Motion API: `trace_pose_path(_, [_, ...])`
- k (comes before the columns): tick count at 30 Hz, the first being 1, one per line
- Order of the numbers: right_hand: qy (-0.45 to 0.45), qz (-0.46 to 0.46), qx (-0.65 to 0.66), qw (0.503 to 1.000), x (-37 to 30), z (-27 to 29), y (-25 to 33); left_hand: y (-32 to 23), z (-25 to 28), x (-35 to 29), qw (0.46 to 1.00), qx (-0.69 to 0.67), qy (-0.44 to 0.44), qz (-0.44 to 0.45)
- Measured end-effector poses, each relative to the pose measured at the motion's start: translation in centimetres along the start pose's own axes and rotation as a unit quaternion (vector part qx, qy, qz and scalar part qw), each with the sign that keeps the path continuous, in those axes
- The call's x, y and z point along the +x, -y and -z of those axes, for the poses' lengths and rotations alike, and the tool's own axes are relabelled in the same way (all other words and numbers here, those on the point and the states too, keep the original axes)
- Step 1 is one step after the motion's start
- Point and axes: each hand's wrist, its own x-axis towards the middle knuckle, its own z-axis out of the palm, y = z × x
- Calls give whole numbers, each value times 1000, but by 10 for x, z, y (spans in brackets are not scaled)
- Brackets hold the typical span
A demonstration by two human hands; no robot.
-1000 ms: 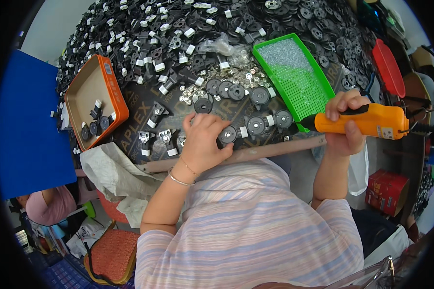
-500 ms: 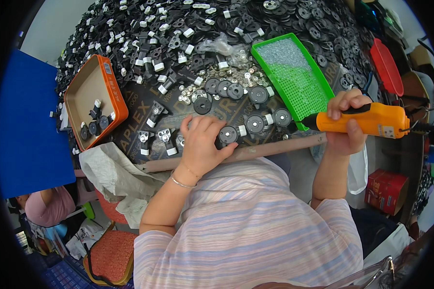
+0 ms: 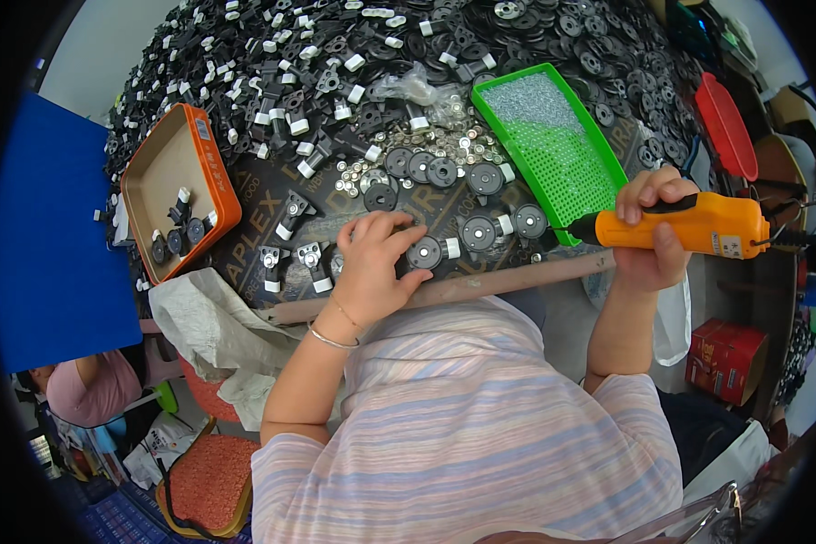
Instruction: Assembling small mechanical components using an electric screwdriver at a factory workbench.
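My left hand point(image 3: 376, 265) is at the near edge of the table, fingers apart and bent. Its thumb and index finger lie at the left rim of a black disc part point(image 3: 424, 253) with a white block on its right side; whether they touch it is hard to tell. To the right, in the same row, lie a second disc part point(image 3: 477, 233) and a third disc point(image 3: 529, 220). My right hand point(image 3: 653, 222) is wrapped round an orange electric screwdriver point(image 3: 712, 227), its black tip pointing left by the green tray's near corner.
A green tray point(image 3: 598, 150) holds small silvery screws. Beyond lies a heap of black parts point(image 3: 272, 63) beside piled black discs point(image 3: 598, 54). Small metal pieces point(image 3: 462, 145) lie mid-table. An orange-rimmed box point(image 3: 229, 213) holds several assembled parts. Loose brackets point(image 3: 310, 263) lie left of my hand.
My left hand has drawn slightly left, its thumb pulling back along the disc's near side. The nearest disc part has shifted a little left. The right hand and screwdriver stay nearly still.
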Motion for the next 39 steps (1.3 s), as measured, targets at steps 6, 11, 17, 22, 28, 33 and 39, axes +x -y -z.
trace_pose_path(6, [-12,14,9,1000,3,3,6,0,-1,7,999,-29,33,-3])
trace_pose_path(11, [-127,73,-76,986,11,19,-5,-5,-8,6,999,-38,23,-9])
trace_pose_path(17, [-121,40,-194,973,6,25,-30,-14,-20,11,997,-72,22,-18])
trace_pose_path(22, [-141,42,-207,967,9,31,-31,-16,-23,12,994,-100,30,10])
trace_pose_path(28, [-167,52,-182,968,11,38,-38,-15,-23,14,991,-126,47,27])
trace_pose_path(33, [-173,45,-190,965,11,37,-37,-14,-21,14,989,-133,50,31])
trace_pose_path(39, [-162,41,-196,966,11,48,-42,-14,-19,11,987,-149,46,41])
